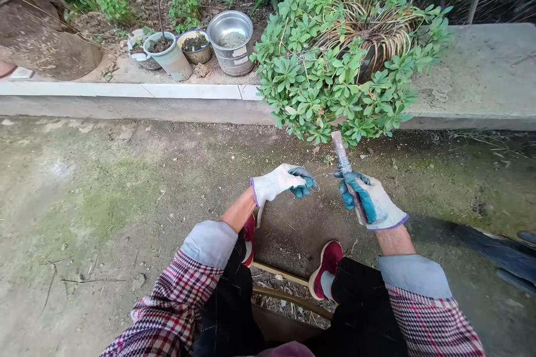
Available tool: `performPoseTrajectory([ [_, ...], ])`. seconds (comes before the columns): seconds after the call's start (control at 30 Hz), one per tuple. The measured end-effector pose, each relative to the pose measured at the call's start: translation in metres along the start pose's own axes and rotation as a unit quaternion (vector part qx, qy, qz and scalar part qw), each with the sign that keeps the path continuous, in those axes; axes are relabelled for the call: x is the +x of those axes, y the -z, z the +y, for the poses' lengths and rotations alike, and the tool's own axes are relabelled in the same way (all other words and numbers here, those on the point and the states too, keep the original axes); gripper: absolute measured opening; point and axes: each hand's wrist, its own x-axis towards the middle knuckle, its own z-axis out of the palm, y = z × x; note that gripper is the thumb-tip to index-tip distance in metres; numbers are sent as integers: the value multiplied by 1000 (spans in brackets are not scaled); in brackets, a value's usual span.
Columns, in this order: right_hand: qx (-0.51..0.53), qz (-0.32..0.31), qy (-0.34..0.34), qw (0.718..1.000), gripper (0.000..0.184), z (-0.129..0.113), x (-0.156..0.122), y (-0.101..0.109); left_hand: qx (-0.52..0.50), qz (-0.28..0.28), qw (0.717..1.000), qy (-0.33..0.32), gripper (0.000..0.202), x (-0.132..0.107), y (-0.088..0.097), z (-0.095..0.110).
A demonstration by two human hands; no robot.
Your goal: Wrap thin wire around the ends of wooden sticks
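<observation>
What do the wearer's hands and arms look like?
Left hand and right hand: matching gloves, off-white with teal coating and purple hems. Sleeves: plaid in dark, white and red, with plain pale grey-blue cuffs. Bare skin between glove and cuff.

Left of the leafy plant [297,75], a metal pot [238,61] crowds its leaves, blocking a low sideways pass; right of the plant, the concrete ledge [477,75] lies open. In front of it, the ground [138,173] leaves broad room, but a thin wire [325,174] crosses the gap between left hand [290,180] and right hand [371,201], and the stick [340,150] ends near the lowest leaves.
</observation>
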Motion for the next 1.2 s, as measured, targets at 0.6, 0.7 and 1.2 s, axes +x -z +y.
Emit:
performPoseTrajectory([
  [0.6,-190,-86,-85,974,37,16,7,-18,2,87,990,-115,26,-5,5,8],
  [0.7,-236,-118,-113,958,31,17,6,-22,-7,133,979,-155,25,-5,4,8],
  [1.2,-293,-146,-89,941,32,22,-17,-6,-54,207,954,-212,25,-5,-5,13],
])
